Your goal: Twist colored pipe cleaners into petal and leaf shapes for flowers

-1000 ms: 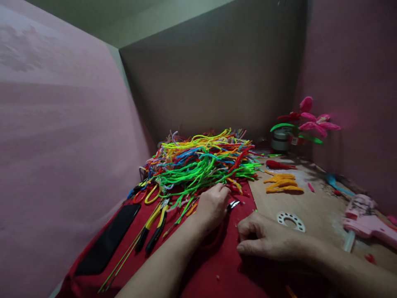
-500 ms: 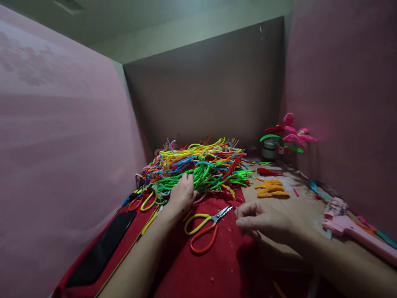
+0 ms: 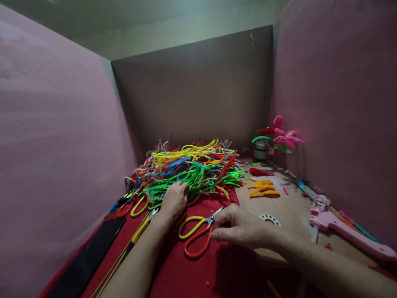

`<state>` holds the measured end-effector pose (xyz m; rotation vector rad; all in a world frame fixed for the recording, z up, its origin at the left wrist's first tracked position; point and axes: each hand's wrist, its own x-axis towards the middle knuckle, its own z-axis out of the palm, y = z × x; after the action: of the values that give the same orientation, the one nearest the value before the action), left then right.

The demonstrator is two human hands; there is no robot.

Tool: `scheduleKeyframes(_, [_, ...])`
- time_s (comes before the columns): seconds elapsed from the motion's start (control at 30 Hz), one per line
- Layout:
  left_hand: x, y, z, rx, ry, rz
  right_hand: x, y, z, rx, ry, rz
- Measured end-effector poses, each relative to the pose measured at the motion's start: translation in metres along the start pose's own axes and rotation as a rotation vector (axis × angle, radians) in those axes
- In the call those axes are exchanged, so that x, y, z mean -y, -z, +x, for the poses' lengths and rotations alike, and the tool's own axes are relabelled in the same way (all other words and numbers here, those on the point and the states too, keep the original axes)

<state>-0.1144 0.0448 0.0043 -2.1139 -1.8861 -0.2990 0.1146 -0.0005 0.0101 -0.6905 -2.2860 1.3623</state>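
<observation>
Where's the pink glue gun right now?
Head view, right side: the pink glue gun lies toward the right edge of the wooden board, right of the white holed ring and the right hand.

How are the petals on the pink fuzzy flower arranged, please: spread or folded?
Spread: the pink fuzzy flower has petals pointing outward in several directions.
</observation>
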Motion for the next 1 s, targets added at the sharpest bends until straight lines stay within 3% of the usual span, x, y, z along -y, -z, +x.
scheduleKeyframes(0.13, [-0.003,-0.001,-0.002,-0.174,-0.018,-0.059,-0.012,-0.005,0.005,-0.102,0.073,-0.199])
scheduleKeyframes(0.2, [-0.007,-0.007,-0.002,-0.203,-0.034,-0.076,-0.015,-0.006,0.004,-0.158,0.119,-0.290])
scheduleKeyframes(0.4, [-0.020,-0.024,-0.005,-0.010,-0.103,0.011,-0.024,-0.008,-0.004,-0.304,0.216,-0.441])
scheduleKeyframes(0.63, [-0.021,-0.022,-0.013,0.089,-0.178,0.046,-0.026,-0.011,-0.011,-0.358,0.267,-0.499])
scheduleKeyframes(0.83, [-0.019,-0.020,-0.013,0.068,-0.181,-0.019,-0.028,-0.012,-0.010,-0.371,0.279,-0.493])
scheduleKeyframes(1.0, [-0.014,0.000,-0.011,0.004,-0.123,-0.023,-0.031,-0.013,-0.010,-0.380,0.301,-0.522])
